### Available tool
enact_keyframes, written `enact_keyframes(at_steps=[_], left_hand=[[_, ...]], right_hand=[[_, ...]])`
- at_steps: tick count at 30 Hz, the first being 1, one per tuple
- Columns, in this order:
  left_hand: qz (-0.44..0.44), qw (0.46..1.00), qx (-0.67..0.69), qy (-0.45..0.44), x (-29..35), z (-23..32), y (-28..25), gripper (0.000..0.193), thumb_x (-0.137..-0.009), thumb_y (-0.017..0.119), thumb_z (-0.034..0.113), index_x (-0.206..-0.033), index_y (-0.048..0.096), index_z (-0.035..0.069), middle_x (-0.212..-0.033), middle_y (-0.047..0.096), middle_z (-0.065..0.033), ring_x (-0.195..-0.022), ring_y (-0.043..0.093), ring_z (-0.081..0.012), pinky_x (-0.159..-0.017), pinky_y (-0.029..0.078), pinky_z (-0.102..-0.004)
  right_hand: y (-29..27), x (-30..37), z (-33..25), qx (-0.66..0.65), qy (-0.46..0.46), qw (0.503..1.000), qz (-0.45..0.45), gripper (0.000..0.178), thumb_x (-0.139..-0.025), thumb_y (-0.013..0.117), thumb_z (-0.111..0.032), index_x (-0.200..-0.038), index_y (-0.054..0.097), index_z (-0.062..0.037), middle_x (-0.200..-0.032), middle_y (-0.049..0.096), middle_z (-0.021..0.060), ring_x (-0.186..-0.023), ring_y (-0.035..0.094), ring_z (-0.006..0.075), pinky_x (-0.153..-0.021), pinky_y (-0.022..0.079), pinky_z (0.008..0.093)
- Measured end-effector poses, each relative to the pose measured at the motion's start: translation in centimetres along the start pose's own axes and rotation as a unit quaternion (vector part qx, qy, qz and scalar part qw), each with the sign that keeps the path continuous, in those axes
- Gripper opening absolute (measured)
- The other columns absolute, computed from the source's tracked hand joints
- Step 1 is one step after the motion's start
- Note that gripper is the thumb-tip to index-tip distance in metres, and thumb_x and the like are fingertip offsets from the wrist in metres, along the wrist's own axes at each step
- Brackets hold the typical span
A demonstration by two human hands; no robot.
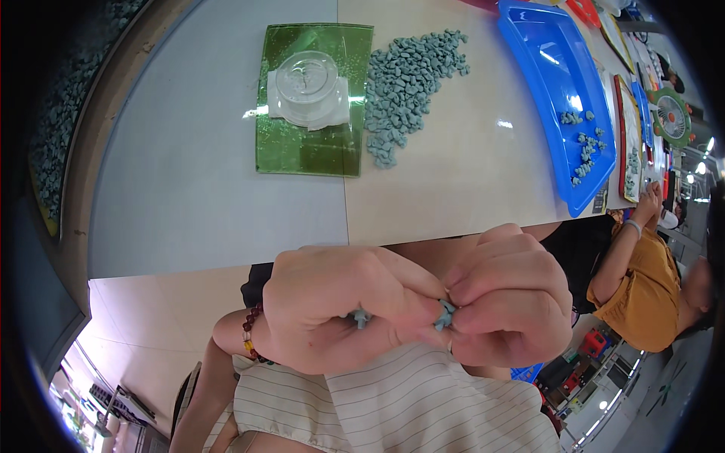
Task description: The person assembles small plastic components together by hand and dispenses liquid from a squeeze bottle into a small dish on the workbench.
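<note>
My left hand [340, 306] and my right hand [517, 298] meet in front of my body, just off the table's near edge. Fingertips of both are closed round a small blue-green moulded piece [444, 314], mostly covered by the fingers. A second small blue-green piece [361, 318] shows in the curled palm of my left hand. On the table beyond lies a loose heap of similar blue-green pieces [411, 83]. Beside the heap, a round clear plastic container [306, 79] rests on white paper over a green sheet [310, 155].
A blue tray [555, 83] at the right holds several small blue-green pieces. Farther right, a red-rimmed tray [625, 143] and a green fan [672, 117] stand along the table. A co-worker in a mustard top [642, 287] sits close on my right. More pieces [64, 121] fill a container at far left.
</note>
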State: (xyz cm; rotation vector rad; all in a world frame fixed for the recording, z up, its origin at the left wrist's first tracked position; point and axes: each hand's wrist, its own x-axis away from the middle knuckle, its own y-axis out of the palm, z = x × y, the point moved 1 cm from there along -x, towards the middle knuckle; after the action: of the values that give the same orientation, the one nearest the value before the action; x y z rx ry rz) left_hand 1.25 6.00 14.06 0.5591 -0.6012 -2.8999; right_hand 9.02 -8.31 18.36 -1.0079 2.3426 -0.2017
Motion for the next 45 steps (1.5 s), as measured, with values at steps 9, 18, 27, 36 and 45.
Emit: enact_keyframes(at_steps=[9, 18, 27, 36, 45], left_hand=[[-0.053, 0.974, 0.154, -0.159, -0.6, -0.8, 0.8, 0.024, -0.077, 0.068, 0.019, -0.078, 0.051, 0.002, -0.073, 0.058, -0.0108, -0.055, 0.052, -0.0117, -0.048, 0.039, -0.0184], [0.167, 0.77, 0.573, -0.225, -1.1, 1.1, -0.8, 0.027, -0.093, 0.03, 0.025, -0.087, 0.046, 0.004, -0.086, 0.05, -0.0121, -0.056, 0.048, -0.0179, -0.044, 0.036, -0.0228], [0.14, 0.783, 0.588, -0.147, -0.2, 2.3, -2.7, 0.039, -0.095, 0.019, 0.039, -0.083, 0.043, 0.011, -0.066, 0.041, -0.0003, -0.051, 0.04, -0.0107, -0.042, 0.033, -0.0215], [0.124, 0.946, 0.274, -0.123, 0.8, 2.4, -3.6, 0.042, -0.091, 0.036, 0.041, -0.068, 0.048, 0.007, -0.061, 0.046, 0.0009, -0.047, 0.035, -0.0098, -0.043, 0.03, -0.0189], [-0.049, 0.986, -0.155, -0.024, -1.2, 2.4, -2.2, 0.012, -0.075, 0.05, 0.007, -0.072, 0.06, 0.001, -0.064, 0.051, -0.0047, -0.05, 0.039, -0.0112, -0.044, 0.031, -0.0228]], right_hand=[[-1.3, -0.1, 0.7, 0.01, -0.045, 0.997, -0.061, 0.038, -0.055, 0.073, -0.001, -0.092, 0.064, -0.001, -0.082, 0.058, 0.0071, -0.068, 0.056, 0.0203, -0.058, 0.042, 0.0278], [-10.5, -0.6, 4.8, 0.417, 0.159, 0.863, 0.237, 0.019, -0.073, 0.06, 0.002, -0.092, 0.062, -0.0007, -0.069, 0.054, -0.0004, -0.06, 0.044, 0.005, -0.052, 0.031, 0.019], [0.1, -3.6, 3.7, 0.292, -0.009, 0.956, 0.009, 0.015, -0.064, 0.061, 0.007, -0.077, 0.061, 0.0003, -0.074, 0.056, 0.0084, -0.06, 0.051, 0.0167, -0.053, 0.039, 0.0245], [1.6, -3.9, 4.8, 0.31, 0.039, 0.95, 0.003, 0.009, -0.068, 0.058, 0.006, -0.075, 0.055, 0.0019, -0.071, 0.05, 0.0069, -0.059, 0.045, 0.015, -0.053, 0.036, 0.0234], [1.9, -2.0, 0.2, 0.035, 0.062, 0.997, 0.03, 0.018, -0.058, 0.065, 0.003, -0.072, 0.059, -0.0053, -0.074, 0.053, 0.006, -0.061, 0.049, 0.0176, -0.051, 0.04, 0.0255]])
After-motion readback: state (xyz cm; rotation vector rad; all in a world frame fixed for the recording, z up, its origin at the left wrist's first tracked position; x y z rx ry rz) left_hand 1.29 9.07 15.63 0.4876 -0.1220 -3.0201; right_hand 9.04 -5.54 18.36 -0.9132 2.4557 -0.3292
